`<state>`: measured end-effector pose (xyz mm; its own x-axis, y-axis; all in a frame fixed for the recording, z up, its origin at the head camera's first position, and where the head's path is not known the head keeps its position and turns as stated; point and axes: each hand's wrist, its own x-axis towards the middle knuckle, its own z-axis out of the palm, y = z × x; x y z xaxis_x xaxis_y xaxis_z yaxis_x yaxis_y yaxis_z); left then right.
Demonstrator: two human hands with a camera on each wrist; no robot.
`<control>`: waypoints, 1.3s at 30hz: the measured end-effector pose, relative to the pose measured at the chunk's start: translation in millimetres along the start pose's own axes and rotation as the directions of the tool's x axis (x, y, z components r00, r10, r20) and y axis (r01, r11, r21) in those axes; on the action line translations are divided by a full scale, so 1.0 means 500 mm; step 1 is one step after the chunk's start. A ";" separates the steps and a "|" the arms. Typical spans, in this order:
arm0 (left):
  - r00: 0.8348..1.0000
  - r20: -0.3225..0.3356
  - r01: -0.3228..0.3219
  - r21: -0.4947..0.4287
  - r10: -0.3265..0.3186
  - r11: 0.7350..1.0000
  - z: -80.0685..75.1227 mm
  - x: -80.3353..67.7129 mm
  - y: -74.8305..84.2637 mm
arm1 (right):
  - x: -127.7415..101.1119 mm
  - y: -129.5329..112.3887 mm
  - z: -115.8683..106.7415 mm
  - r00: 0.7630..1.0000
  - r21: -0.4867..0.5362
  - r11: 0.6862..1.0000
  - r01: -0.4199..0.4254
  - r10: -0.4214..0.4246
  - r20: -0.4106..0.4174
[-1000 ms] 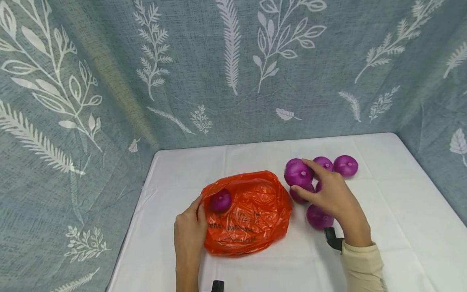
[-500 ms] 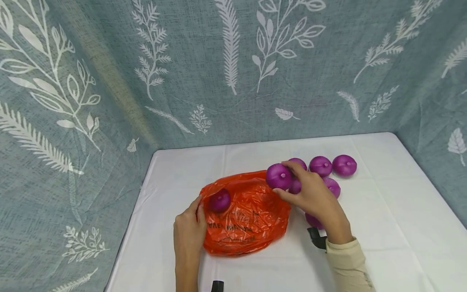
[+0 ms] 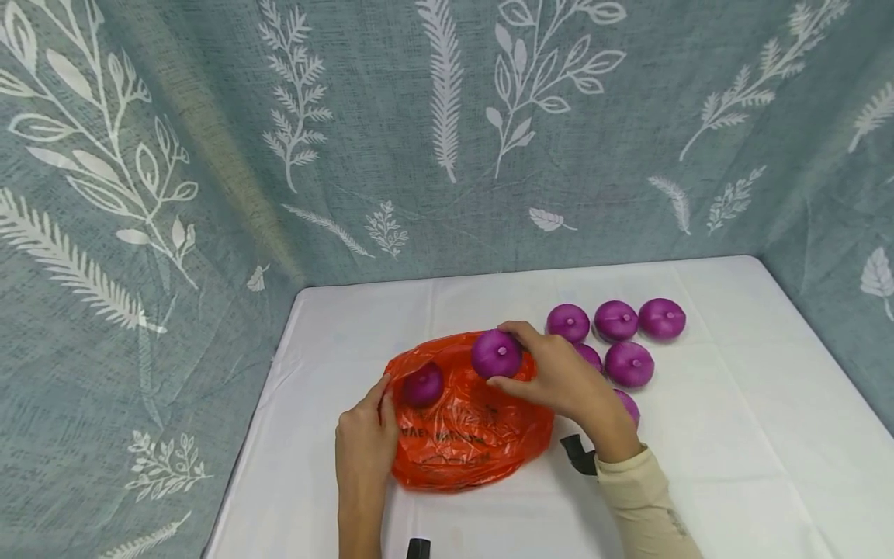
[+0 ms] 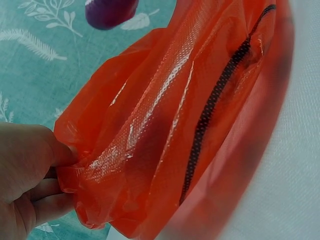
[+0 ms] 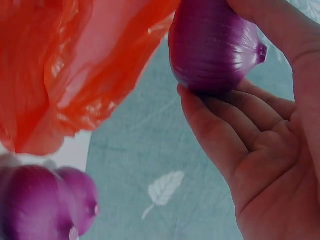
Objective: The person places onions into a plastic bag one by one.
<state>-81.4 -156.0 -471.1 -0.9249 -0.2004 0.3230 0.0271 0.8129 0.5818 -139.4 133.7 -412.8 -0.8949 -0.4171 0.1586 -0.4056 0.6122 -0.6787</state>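
A red plastic bag [image 3: 454,466] with dark print lies with its mouth spread on the white table. My left hand [image 3: 365,435] pinches the bag's left rim; the left wrist view shows the thin plastic [image 4: 145,125] bunched between thumb and fingers. One purple onion [image 3: 423,385] sits inside the bag at its left side. My right hand [image 3: 562,380] holds another purple onion [image 3: 497,354] between thumb and fingers, over the bag's opening near its back right. In the right wrist view this onion [image 5: 215,50] has its stem end turned toward the palm.
Several more purple onions [image 3: 629,365] are grouped on the table right of the bag, some partly behind my right hand and forearm. A white cloth [image 3: 754,435] covers the table. Grey-green leaf-patterned curtains [image 3: 489,217] rise at the back and sides.
My right hand has carried its onion leftward from above the other onions to over the bag's mouth. The left hand keeps its pinch on the rim, and the onion inside stays put.
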 end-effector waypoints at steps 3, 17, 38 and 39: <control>1.000 0.002 0.003 0.004 -0.003 1.000 0.000 0.000 0.000 | 0.007 -0.005 0.010 1.000 0.020 0.999 0.026 -0.027 0.016; 1.000 0.004 0.000 -0.005 0.000 1.000 0.001 0.000 0.003 | 0.035 -0.033 0.050 0.993 -0.036 0.999 0.019 -0.014 0.119; 0.999 -0.011 -0.035 -0.015 0.035 0.999 0.002 0.002 -0.003 | 0.058 -0.021 0.113 0.994 -0.126 0.992 -0.020 0.034 0.104; 0.999 -0.011 -0.035 -0.014 0.034 0.999 0.002 0.002 -0.003 | 0.059 -0.020 0.116 0.994 -0.132 0.991 -0.028 0.041 0.099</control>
<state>-82.5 -156.9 -472.3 -0.9192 -0.1783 0.3511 0.0645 0.8115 0.5809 -150.9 76.2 -443.1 -0.8879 -0.4562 0.0588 -0.4018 0.7070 -0.5821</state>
